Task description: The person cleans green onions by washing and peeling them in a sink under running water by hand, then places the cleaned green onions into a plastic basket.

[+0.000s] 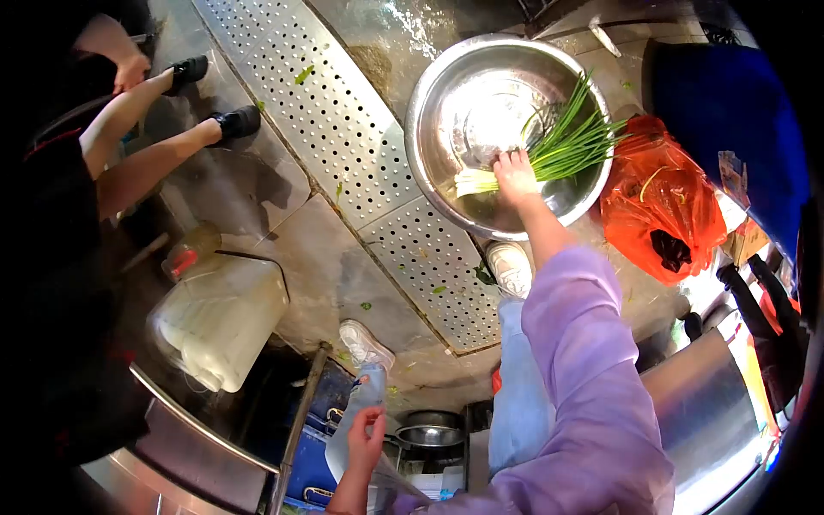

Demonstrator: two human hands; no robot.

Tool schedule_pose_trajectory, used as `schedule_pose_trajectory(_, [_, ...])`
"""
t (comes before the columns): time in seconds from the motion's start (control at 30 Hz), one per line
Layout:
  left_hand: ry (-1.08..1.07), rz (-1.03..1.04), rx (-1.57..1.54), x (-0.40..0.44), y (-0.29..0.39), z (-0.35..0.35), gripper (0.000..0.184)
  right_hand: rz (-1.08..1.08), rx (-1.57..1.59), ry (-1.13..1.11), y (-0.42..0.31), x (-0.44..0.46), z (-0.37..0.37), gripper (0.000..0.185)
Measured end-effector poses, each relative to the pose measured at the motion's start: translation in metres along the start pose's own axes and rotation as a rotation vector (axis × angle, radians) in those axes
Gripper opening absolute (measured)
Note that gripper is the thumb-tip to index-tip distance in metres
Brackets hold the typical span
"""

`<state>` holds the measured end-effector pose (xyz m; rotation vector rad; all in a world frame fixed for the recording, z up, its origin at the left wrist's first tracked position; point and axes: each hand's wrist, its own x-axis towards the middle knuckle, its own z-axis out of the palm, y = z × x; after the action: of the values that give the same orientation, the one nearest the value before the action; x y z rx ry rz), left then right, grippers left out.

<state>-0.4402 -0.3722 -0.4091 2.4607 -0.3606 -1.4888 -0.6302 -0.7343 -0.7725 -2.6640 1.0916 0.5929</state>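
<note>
My right hand (pixel 515 175) is closed around a bunch of scallions (pixel 566 153), near their white ends. The bunch lies low over a wide metal basin (pixel 419 129), with white ends toward the left and long green leaves reaching the right rim. Strong glare covers part of the basin's inside, so I cannot tell whether it holds water. Above my knee hangs my left hand (pixel 366 439), its fingers loosely bent and a little apart, with nothing visible in it.
Right of the basin sits an orange plastic bag (pixel 659 206). A perforated metal floor strip (pixel 343 129) with scattered green scraps runs past my feet. To the left are a large plastic jug (pixel 225 313) and a seated person's legs (pixel 154 167). A metal pan (pixel 429 433) stands low behind me.
</note>
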Motion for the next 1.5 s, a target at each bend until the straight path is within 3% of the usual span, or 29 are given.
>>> schedule_pose_trajectory(0.07, [0.005,-0.004,-0.019,-0.014,0.015,-0.001,0.013,-0.037,0.177,-0.108,-0.006,-0.014,-0.037,0.012])
schedule_pose_trajectory(0.13, [-0.07,-0.037,-0.048,-0.041,0.033,-0.008,0.012,-0.176,0.447,-0.029,-0.02,-0.045,-0.111,0.005])
schedule_pose_trajectory(0.2, [-0.057,0.06,-0.046,-0.063,0.037,-0.008,0.012,-0.199,0.646,0.017,-0.035,-0.072,-0.181,0.009])
schedule_pose_trajectory(0.27, [-0.06,0.146,-0.068,-0.089,0.058,-0.012,0.012,-0.269,0.725,0.241,-0.053,-0.105,-0.245,0.017])
schedule_pose_trajectory(0.4, [-0.07,0.183,-0.09,-0.151,0.105,-0.04,0.014,-0.489,0.815,0.311,-0.109,-0.162,-0.382,0.026])
schedule_pose_trajectory(0.47, [0.032,0.264,-0.191,-0.181,0.095,-0.056,0.016,-0.647,0.942,0.436,-0.151,-0.194,-0.459,0.027])
schedule_pose_trajectory(0.57, [0.048,0.374,-0.107,-0.227,0.099,-0.102,0.02,-0.874,1.054,0.257,-0.233,-0.241,-0.556,0.032])
schedule_pose_trajectory(0.67, [0.165,0.352,-0.237,-0.268,0.069,-0.15,0.02,-1.088,1.166,0.137,-0.329,-0.287,-0.645,0.034])
schedule_pose_trajectory(0.73, [0.262,0.343,-0.405,-0.293,0.046,-0.185,0.018,-1.129,1.167,-0.083,-0.393,-0.315,-0.702,0.037])
schedule_pose_trajectory(0.77, [0.335,0.409,-0.522,-0.303,0.033,-0.202,0.016,-1.195,1.142,-0.071,-0.427,-0.321,-0.72,0.038])
schedule_pose_trajectory(0.8, [0.406,0.474,-0.634,-0.313,0.015,-0.22,0.014,-1.445,1.192,0.1,-0.46,-0.33,-0.749,0.039])
schedule_pose_trajectory(0.83, [0.483,0.474,-0.684,-0.325,-0.002,-0.238,0.013,-1.568,1.135,0.063,-0.492,-0.329,-0.766,0.037])
schedule_pose_trajectory(0.87, [0.549,0.476,-0.728,-0.336,-0.015,-0.254,0.012,-1.439,1.066,-0.112,-0.519,-0.341,-0.798,0.038])
schedule_pose_trajectory(0.9, [0.579,0.486,-0.808,-0.35,-0.028,-0.272,0.012,-1.562,0.954,0.042,-0.555,-0.335,-0.812,0.039])
schedule_pose_trajectory(0.93, [0.618,0.485,-0.846,-0.357,-0.048,-0.283,0.012,-1.616,0.888,0.052,-0.586,-0.341,-0.839,0.039])
schedule_pose_trajectory(1.07, [0.787,0.422,-0.915,-0.377,-0.117,-0.311,0.015,-1.709,0.421,0.352,-0.717,-0.336,-0.89,0.031])
schedule_pose_trajectory(1.2, [0.905,0.333,-0.994,-0.398,-0.149,-0.329,0.014,-1.661,-0.171,0.733,-0.85,-0.288,-0.876,0.019])
schedule_pose_trajectory(1.23, [0.925,0.283,-1.006,-0.399,-0.156,-0.33,0.014,-1.688,-0.173,0.724,-0.881,-0.272,-0.866,0.019])
schedule_pose_trajectory(1.3, [0.969,0.216,-1.039,-0.397,-0.166,-0.333,0.014,-1.501,-0.478,0.737,-0.936,-0.243,-0.848,0.017])
schedule_pose_trajectory(1.5, [1.09,0.005,-1.286,-0.384,-0.165,-0.361,0.015,-1.497,-0.595,0.72,-1.064,-0.165,-0.788,0.02])
